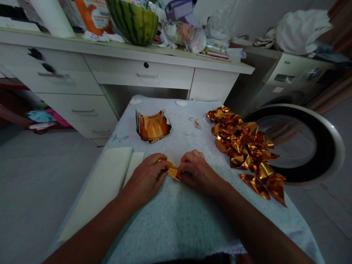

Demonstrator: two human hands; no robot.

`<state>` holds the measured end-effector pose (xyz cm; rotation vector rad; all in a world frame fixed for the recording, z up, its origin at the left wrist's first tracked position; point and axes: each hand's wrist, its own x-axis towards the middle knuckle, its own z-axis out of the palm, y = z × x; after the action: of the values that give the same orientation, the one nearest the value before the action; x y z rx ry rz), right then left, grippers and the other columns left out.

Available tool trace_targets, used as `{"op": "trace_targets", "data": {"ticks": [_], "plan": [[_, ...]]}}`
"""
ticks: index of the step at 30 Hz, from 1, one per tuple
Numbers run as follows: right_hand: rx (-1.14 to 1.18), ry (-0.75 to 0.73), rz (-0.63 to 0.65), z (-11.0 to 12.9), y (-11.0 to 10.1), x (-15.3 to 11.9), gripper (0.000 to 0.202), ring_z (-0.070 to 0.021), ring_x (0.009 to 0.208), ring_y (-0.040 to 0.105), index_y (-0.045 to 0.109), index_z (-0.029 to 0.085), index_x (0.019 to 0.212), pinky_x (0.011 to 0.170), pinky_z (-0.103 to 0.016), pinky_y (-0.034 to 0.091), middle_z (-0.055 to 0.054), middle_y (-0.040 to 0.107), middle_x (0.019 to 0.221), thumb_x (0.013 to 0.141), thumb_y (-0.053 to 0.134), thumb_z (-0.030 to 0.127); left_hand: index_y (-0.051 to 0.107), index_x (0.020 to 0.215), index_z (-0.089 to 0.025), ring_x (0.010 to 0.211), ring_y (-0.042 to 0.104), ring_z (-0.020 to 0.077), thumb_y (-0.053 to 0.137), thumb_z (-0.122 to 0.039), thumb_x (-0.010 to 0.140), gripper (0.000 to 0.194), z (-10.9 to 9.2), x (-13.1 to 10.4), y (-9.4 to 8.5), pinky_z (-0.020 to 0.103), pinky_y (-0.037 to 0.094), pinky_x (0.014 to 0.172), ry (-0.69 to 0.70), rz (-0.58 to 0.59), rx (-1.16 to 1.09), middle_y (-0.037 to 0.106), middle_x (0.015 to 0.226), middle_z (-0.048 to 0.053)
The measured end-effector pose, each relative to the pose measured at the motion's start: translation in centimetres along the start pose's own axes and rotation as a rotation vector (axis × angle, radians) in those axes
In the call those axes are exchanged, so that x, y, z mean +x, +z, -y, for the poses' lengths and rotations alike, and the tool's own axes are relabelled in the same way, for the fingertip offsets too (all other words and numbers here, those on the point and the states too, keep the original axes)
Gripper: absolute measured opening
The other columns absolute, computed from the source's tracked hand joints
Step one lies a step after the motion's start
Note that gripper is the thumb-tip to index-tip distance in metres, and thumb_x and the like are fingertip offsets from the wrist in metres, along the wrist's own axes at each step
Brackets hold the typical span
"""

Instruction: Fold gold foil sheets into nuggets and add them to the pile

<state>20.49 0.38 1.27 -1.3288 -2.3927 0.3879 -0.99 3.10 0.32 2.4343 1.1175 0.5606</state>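
Note:
A small piece of gold foil (pixel 173 171) is stretched between my two hands over the cloth-covered table (pixel 176 223). My left hand (pixel 150 176) pinches its left end, fingers pressed together. At its right end, my right hand (pixel 196 171) closes on the foil with thumb and fingers. A pale translucent sheet shows just behind the foil. Farther back stands a curved stack of gold foil sheets (pixel 153 125). To the right lies a heap of folded gold foil pieces (pixel 244 141). White paper sheets (pixel 101 190) lie beside my left forearm.
Small scraps (pixel 197 124) lie near the table's back. Behind is a white desk (pixel 137 60) with a cut watermelon (pixel 134 22), plastic bags and a paper roll (pixel 53 18). At the right, a washing machine's round door (pixel 297 143) hangs open close to the foil heap.

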Motion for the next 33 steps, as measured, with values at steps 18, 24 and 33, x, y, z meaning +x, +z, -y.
{"op": "trace_targets", "data": {"ticks": [18, 24, 33], "plan": [[0.155, 0.113, 0.050, -0.4, -0.1, -0.1, 0.004, -0.0198, 0.096, 0.048, 0.066, 0.021, 0.087, 0.086, -0.036, 0.032, -0.002, 0.062, 0.092, 0.087, 0.064, 0.018, 0.063, 0.085, -0.019, 0.089, 0.053, 0.0213, 0.050, -0.018, 0.091, 0.015, -1.2, 0.7, 0.7, 0.038, 0.044, 0.082, -0.027, 0.084, -0.041, 0.059, 0.090, 0.005], [0.184, 0.183, 0.038, -0.2, 0.1, -0.1, 0.006, -0.0192, 0.097, 0.046, 0.066, 0.020, 0.084, 0.087, -0.036, 0.032, -0.002, 0.059, 0.095, 0.088, 0.061, 0.018, 0.060, 0.082, -0.019, 0.089, 0.051, 0.0219, 0.050, -0.017, 0.088, 0.012, -1.5, 0.6, 0.9, 0.038, 0.043, 0.080, -0.068, 0.067, -0.022, 0.057, 0.092, 0.005], [0.151, 0.300, 0.033, 0.5, 0.4, 0.5, 0.007, -0.0200, 0.097, 0.045, 0.065, 0.018, 0.076, 0.086, -0.036, 0.032, -0.003, 0.058, 0.097, 0.083, 0.064, 0.017, 0.059, 0.080, -0.019, 0.089, 0.051, 0.0223, 0.048, -0.022, 0.090, 0.015, -1.5, 0.6, 1.1, 0.040, 0.043, 0.081, -0.114, 0.058, -0.052, 0.055, 0.091, 0.005]]}}
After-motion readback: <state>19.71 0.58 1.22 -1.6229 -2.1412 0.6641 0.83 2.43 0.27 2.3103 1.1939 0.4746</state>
